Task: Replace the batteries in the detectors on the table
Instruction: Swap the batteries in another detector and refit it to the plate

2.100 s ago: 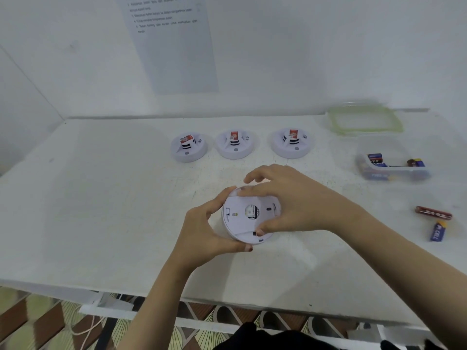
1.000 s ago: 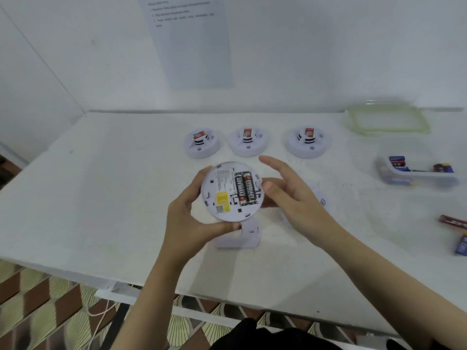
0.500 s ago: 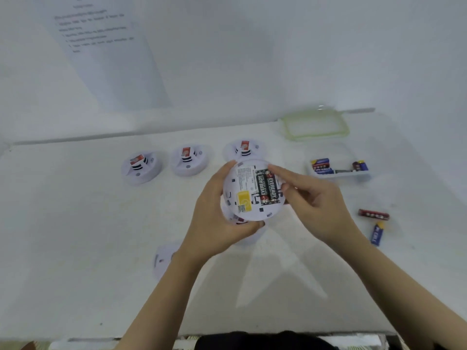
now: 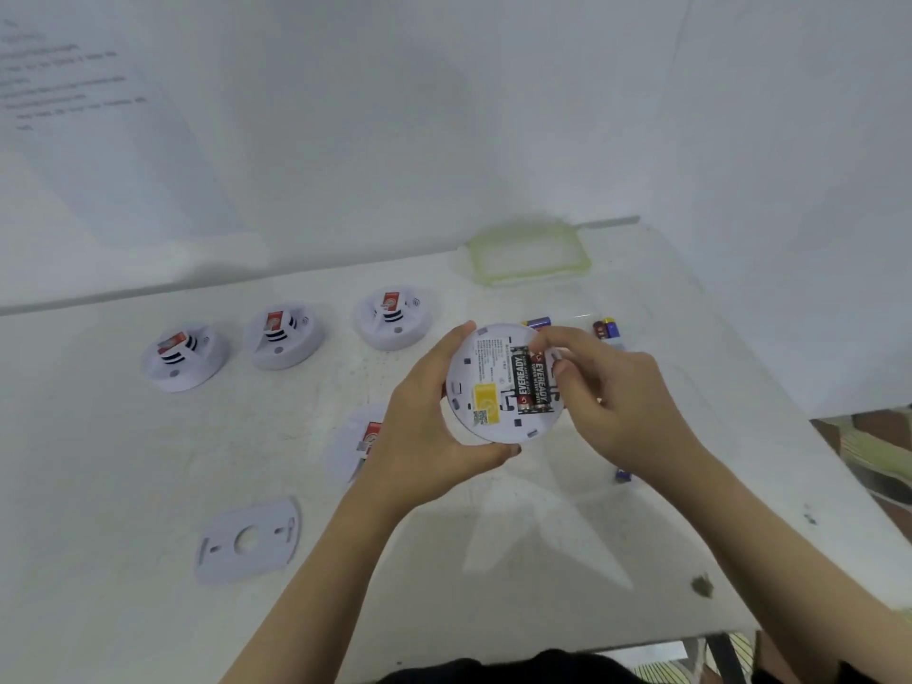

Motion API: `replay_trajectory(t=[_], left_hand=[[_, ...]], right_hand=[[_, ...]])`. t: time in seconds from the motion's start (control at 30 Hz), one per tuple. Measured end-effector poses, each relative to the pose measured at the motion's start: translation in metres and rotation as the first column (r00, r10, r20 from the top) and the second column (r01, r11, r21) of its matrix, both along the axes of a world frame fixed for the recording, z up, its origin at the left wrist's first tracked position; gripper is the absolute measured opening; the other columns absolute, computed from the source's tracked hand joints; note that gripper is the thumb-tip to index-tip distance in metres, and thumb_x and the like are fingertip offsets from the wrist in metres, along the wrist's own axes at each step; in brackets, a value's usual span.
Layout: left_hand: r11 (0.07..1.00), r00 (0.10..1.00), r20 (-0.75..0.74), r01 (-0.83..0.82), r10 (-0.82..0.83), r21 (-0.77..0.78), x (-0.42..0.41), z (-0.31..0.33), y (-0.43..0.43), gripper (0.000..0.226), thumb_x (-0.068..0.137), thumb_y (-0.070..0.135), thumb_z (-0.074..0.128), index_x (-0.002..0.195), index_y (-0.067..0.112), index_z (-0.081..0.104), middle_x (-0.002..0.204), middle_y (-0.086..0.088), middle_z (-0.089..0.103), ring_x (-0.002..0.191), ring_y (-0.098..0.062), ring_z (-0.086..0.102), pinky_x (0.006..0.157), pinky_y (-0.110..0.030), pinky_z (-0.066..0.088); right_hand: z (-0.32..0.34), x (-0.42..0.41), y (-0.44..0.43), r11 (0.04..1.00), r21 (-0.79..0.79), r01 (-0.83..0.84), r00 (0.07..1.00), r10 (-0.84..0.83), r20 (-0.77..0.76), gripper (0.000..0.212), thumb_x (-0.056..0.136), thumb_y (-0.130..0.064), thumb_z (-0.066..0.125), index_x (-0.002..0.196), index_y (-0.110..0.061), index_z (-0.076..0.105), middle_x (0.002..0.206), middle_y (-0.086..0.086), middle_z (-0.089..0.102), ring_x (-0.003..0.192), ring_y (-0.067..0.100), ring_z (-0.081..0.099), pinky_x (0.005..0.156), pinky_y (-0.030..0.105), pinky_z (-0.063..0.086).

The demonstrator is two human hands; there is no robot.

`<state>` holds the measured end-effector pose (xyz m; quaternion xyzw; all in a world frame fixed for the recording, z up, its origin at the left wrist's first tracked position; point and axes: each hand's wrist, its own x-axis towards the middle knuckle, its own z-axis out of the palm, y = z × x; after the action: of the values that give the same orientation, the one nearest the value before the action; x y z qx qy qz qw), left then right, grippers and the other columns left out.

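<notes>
The plate (image 4: 247, 540) is off and lies on the table (image 4: 123, 476). The detector (image 4: 486, 387) is now lifted, back up, gripped in the curled left hand (image 4: 424, 436). The right hand (image 4: 617, 402) has closed in, with index and thumb curled at the top end of the batteries (image 4: 533, 382), seemingly pinching one. The old cells look ready to come out.

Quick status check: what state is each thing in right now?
Held detector, back up, plate off, gripped by left hand.
Batteries, two seated in the bay; fingers of the right hand pinch one's upper end.
Back plate, off, flat on the table.
Row of three detectors, face up on the table.
Battery box, open; its lid lies behind it.
</notes>
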<state>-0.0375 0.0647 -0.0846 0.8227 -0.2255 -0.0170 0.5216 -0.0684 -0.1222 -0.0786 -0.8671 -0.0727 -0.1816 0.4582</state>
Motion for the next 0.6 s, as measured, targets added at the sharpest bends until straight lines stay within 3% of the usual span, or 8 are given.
replay_trajectory(t=[0.1, 0.2, 0.3, 0.4, 0.5, 0.6], left_hand=[[1.000, 1.000, -0.018, 0.010, -0.010, 0.009, -0.002, -0.003, -0.011, 0.097, 0.055, 0.024, 0.085, 0.141, 0.020, 0.039, 0.130, 0.009, 0.056, 0.117, -0.004, 0.055, 0.095, -0.029, 0.050], [0.999, 0.999, -0.021, 0.036, -0.036, 0.029, -0.004, -0.005, -0.022, 0.098, 0.058, 0.032, 0.082, 0.143, 0.022, 0.035, 0.135, 0.010, 0.051, 0.125, -0.007, 0.050, 0.101, -0.034, 0.047], [0.998, 1.000, -0.003, 0.031, -0.030, 0.051, -0.007, -0.006, -0.032, 0.104, 0.058, 0.028, 0.087, 0.143, 0.026, 0.028, 0.138, 0.021, 0.039, 0.127, 0.012, 0.036, 0.103, -0.009, 0.035], [0.998, 0.999, 0.038, 0.010, -0.012, 0.055, -0.004, -0.006, -0.041, 0.114, 0.051, 0.035, 0.091, 0.145, 0.022, 0.027, 0.138, 0.014, 0.041, 0.126, 0.008, 0.037, 0.099, -0.003, 0.032], [0.999, 0.997, 0.076, -0.007, 0.004, 0.040, -0.004, -0.006, -0.050, 0.106, 0.052, 0.036, 0.089, 0.139, 0.028, 0.030, 0.134, 0.011, 0.043, 0.123, 0.006, 0.039, 0.094, -0.003, 0.033], [1.000, 0.994, 0.112, -0.013, 0.010, 0.025, -0.006, -0.010, -0.059, 0.097, 0.053, 0.041, 0.087, 0.131, 0.039, 0.029, 0.129, 0.015, 0.044, 0.121, 0.005, 0.039, 0.093, -0.002, 0.032]], right_hand=[[0.002, -0.001, -0.012, 1.000, -0.015, -0.005, 0.999, 0.005, -0.037, 0.025, 0.090, -0.006, 0.044, 0.096, -0.023, 0.060, 0.051, -0.007, 0.050, 0.042, 0.007, 0.040, 0.042, 0.010, 0.028], [0.005, -0.004, -0.023, 1.000, -0.011, -0.028, 0.997, 0.027, -0.072, 0.026, 0.092, -0.001, 0.047, 0.092, -0.025, 0.058, 0.054, 0.003, 0.055, 0.042, 0.010, 0.038, 0.042, 0.013, 0.026], [0.006, -0.006, -0.029, 0.998, -0.007, -0.062, 0.995, 0.062, -0.083, 0.022, 0.093, -0.005, 0.048, 0.095, -0.026, 0.056, 0.065, 0.008, 0.063, 0.043, 0.011, 0.043, 0.044, 0.016, 0.030], [0.003, -0.006, -0.034, 0.997, -0.015, -0.070, 0.994, 0.068, -0.089, 0.025, 0.094, -0.008, 0.047, 0.099, -0.031, 0.052, 0.073, 0.004, 0.068, 0.047, 0.007, 0.051, 0.046, 0.014, 0.034], [0.000, -0.006, -0.040, 0.998, -0.013, -0.069, 0.994, 0.068, -0.087, 0.023, 0.096, -0.015, 0.045, 0.102, -0.037, 0.048, 0.075, 0.005, 0.069, 0.050, 0.012, 0.054, 0.049, 0.034, 0.051], [-0.002, -0.005, -0.047, 0.997, -0.020, -0.080, 0.993, 0.078, -0.092, 0.019, 0.091, -0.026, 0.040, 0.101, -0.043, 0.045, 0.074, 0.008, 0.067, 0.059, 0.026, 0.061, 0.051, 0.047, 0.052]])
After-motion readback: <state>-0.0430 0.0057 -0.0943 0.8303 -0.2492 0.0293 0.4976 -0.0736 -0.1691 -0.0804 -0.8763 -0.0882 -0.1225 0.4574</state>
